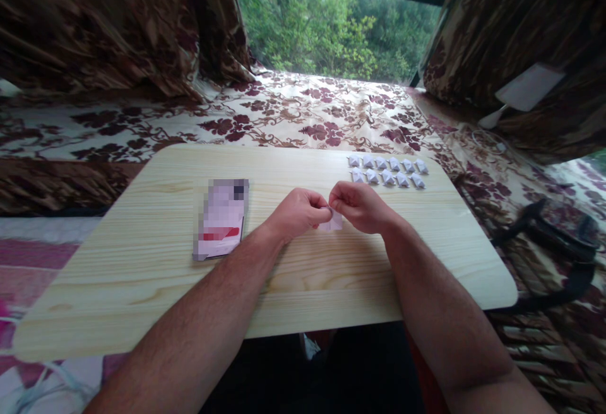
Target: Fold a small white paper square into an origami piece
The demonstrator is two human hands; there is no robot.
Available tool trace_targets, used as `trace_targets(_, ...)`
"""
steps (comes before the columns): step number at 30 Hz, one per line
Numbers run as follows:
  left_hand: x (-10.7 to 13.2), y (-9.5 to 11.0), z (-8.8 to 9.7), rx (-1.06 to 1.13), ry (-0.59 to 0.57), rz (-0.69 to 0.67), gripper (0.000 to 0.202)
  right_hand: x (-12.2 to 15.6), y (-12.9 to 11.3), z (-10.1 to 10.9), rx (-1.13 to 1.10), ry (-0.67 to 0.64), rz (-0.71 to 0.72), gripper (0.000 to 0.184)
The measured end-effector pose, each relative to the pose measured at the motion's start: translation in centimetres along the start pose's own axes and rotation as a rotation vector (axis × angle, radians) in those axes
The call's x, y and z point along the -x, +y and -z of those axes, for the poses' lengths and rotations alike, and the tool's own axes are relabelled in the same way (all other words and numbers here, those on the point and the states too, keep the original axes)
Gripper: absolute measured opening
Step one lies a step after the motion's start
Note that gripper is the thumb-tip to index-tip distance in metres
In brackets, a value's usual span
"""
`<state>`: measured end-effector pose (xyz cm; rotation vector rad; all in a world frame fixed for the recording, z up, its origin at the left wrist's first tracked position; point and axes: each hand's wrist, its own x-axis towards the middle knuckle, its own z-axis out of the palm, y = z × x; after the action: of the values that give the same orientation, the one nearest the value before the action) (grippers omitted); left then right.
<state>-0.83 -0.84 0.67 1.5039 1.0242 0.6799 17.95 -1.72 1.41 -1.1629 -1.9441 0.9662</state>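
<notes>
Item 1. Two bare forearms, entering from the lower edge and meeting over the middle of the table [284, 288], a pale wood-grain top with rounded corners.

Item 2. Left hand [298, 212], curled, its fingers [324, 212] pinched closed on the left edge of the small white paper piece [334, 222].

Item 3. Right hand [360, 207], likewise curled, thumb and forefinger closed on the top of the same paper piece. Both hands touch at the fingertips. The paper piece hangs between them, just above the table near its centre; whether it touches the wood cannot be told.

Item 4. Flat packet [221, 218], white and pink with a red band, lying flat on the table to the left of the left hand, apart from it. Its face is blurred.

Item 5. Folded white paper pieces [388, 171], eleven or so, set in two neat rows at the far right of the table, well apart from the hands.

Item 6. Floral cloth [284, 111], cream with maroon flowers, spread beyond the table's far edge.

Item 7. Black frame [558, 243], on the cloth to the right of the table.

Item 8. Curtains [95, 23], brown patterned, gathered at both sides of a window [331, 29] showing green trees.
</notes>
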Motion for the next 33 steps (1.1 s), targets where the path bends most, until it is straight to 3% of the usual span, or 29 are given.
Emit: trace_targets(33, -0.12, -0.17, -0.08, -0.004, -0.004, 0.001, 0.010, -0.01, -0.23, -0.07, 0.107, 0.023, 0.020, 0.006)
